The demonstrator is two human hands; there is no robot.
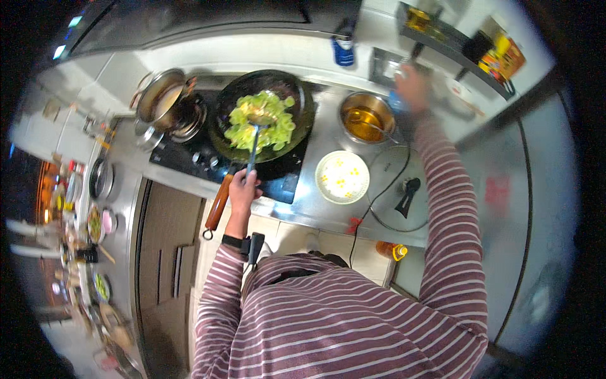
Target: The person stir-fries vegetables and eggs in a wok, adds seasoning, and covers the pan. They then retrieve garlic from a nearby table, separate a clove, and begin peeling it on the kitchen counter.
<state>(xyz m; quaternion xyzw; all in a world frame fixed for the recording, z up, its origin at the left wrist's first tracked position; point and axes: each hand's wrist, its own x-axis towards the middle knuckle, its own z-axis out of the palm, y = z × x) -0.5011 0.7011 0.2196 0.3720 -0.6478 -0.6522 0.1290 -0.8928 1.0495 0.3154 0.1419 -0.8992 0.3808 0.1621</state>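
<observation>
The striped shirt (353, 316) is closest. Left hand (243, 187) grips a ladle (254, 148), greens (278, 129) past that hand. Can't tell if right hand (410, 90) is closed.

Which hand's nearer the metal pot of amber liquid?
Right. The right hand is close to the metal pot, at its upper right in the picture; the left hand is farther off, lower left, gripping the ladle.

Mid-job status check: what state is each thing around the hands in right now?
Wok: uncovered, on the cooktop
Green vegetables: sliced, in the wok
Stirring tool: held in the left hand, head in the vegetables
Right hand: extended, grasp unclear
Steel pot: open, holding yellow liquid
Glass lid: lying on the counter
Pale dish: uncovered; yellow specks, pattern or food unclear
Bottle: capped
</observation>
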